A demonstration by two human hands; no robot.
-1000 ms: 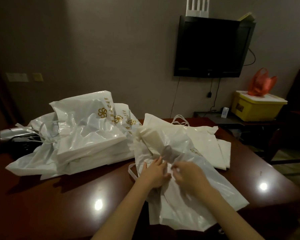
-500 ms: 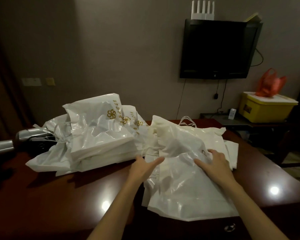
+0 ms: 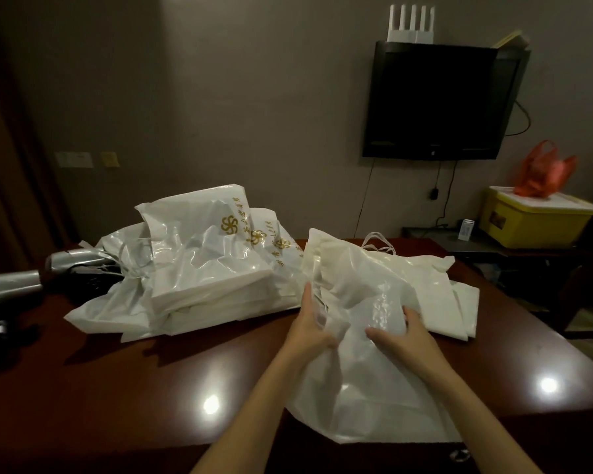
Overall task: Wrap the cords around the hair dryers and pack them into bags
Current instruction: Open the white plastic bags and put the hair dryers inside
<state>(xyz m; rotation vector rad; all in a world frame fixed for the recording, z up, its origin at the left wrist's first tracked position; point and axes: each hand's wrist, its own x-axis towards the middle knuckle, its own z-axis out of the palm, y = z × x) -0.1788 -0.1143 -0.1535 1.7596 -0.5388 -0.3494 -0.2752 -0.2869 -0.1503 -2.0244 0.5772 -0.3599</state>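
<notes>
The likeliest slip here is the slick plastic sliding through the fingers, so that the white bag (image 3: 374,354) sags flat on the table (image 3: 117,388) and whatever sits inside shifts or drops out of the mouth — a hair dryer may already be in it, but the plastic hides that. A loose handle loop (image 3: 379,242) at 12 o'clock from the hands could also snag on the flat bags under it. The left hand (image 3: 310,328) has its fingers curled round a bunched fold at the bag's left edge, gripping it; the right hand (image 3: 403,331) lies at 3 o'clock from it, fingers and thumb curved over the crinkled plastic and seeming to clutch it. The packed bags (image 3: 206,268) are piled at 10 o'clock, and silver hair dryers (image 3: 76,265) wait at the table's far left — cords hard to make out.
</notes>
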